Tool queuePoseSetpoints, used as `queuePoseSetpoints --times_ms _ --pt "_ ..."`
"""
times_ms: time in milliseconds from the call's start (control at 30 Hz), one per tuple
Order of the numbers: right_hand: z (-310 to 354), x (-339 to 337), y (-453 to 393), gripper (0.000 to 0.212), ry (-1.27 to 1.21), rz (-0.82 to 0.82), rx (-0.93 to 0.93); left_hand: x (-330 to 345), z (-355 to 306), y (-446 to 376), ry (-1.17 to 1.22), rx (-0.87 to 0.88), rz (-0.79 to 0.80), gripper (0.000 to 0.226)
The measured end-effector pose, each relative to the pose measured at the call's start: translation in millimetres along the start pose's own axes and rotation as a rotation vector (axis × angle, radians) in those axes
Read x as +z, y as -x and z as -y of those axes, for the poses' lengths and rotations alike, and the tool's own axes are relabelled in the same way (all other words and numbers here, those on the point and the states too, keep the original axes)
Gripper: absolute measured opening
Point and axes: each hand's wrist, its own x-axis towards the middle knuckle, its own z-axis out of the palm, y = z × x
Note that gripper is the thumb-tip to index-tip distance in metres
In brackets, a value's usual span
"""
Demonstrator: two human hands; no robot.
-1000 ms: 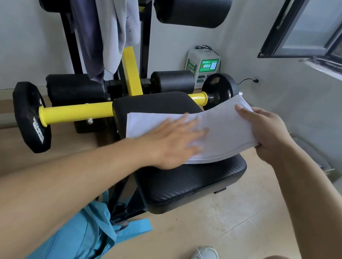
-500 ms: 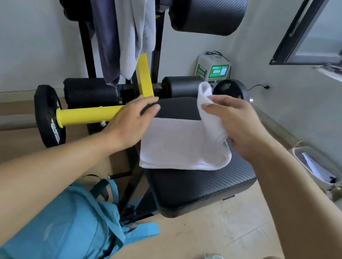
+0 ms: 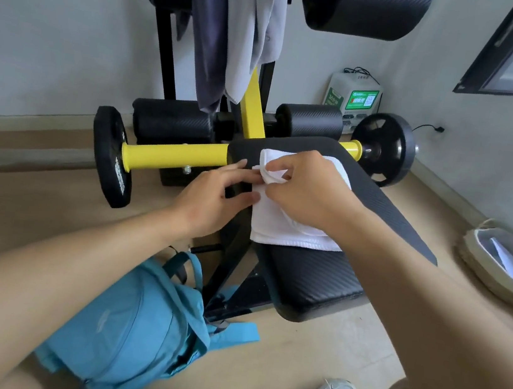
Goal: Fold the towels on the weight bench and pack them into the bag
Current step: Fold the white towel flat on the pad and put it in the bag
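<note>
A white towel lies folded over on the black padded seat of the weight bench. My right hand reaches across the towel and pinches its folded-over corner at the left edge. My left hand lies beside that edge with fingers nearly straight, its fingertips touching the towel's corner and side. A blue backpack sits on the floor below the bench, at the lower left.
A yellow bar with black weight plates crosses behind the seat. Grey clothes hang from the bench frame above. A woven basket with papers stands on the floor at the right. A white charging box sits by the wall.
My right hand has carried the towel's right end over to the left edge, folding it in half. My left hand moved from pressing the towel's middle to its left edge.
</note>
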Motion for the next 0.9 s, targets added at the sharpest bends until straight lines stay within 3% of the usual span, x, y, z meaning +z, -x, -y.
queuePoseSetpoints --times_ms 200,300,400,500,533,667,900 --pt "2.7 8.4 1.8 0.043 0.006 -0.025 -0.031 -1.6 1.2 -2.5 0.013 0.025 0.041 0.032" --pt "9.7 6.3 7.5 0.029 -0.197 0.022 -0.045 -2.4 -2.1 -1.9 0.035 -0.007 0.007 0.032" --pt "10.6 -12.5 5.5 0.02 -0.503 -0.26 -0.063 -4.6 -13.4 -0.5 0.064 -0.119 -0.225 0.027" --pt "-7.3 -31.1 -3.8 0.013 -0.41 -0.437 -0.089 -7.0 -29.6 -1.4 0.163 -0.209 -0.291 0.018" --pt "-15.2 -32.5 -6.0 0.016 -0.299 -0.416 -0.086 -6.2 -34.9 -1.8 0.201 -0.251 -0.258 0.014" --pt "-38.6 -20.5 -12.0 0.031 0.051 -0.222 -0.169 1.0 -48.3 -0.7 0.238 -0.357 -0.163 0.046" --pt "-41.6 -7.5 -15.6 0.051 0.26 -0.008 -0.2 4.6 -56.5 -1.7 0.304 -0.414 -0.131 0.047"
